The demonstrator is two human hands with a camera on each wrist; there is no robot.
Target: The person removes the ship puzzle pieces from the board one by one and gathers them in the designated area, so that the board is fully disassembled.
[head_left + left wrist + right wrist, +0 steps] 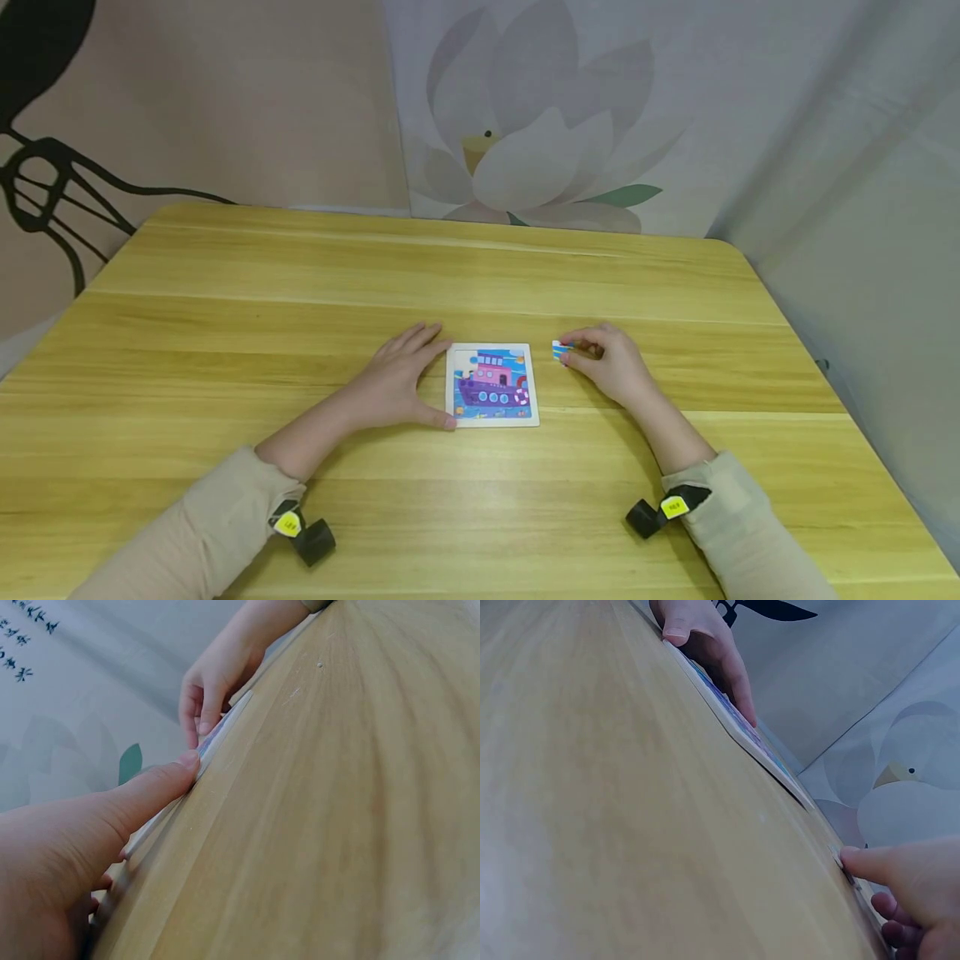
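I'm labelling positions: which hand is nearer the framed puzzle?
Left. The left hand touches the framed puzzle at its left side; the right hand is apart, to its right.

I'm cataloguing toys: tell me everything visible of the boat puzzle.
The boat puzzle is a squarish board, its white border framing a purple-hulled boat with a pink cabin on blue. A pale gap at upper left looks like a missing piece. It lies flat on the wooden table; the left grip spans its left edge, thumb and a fingertip at the corners. Its material is unclear.
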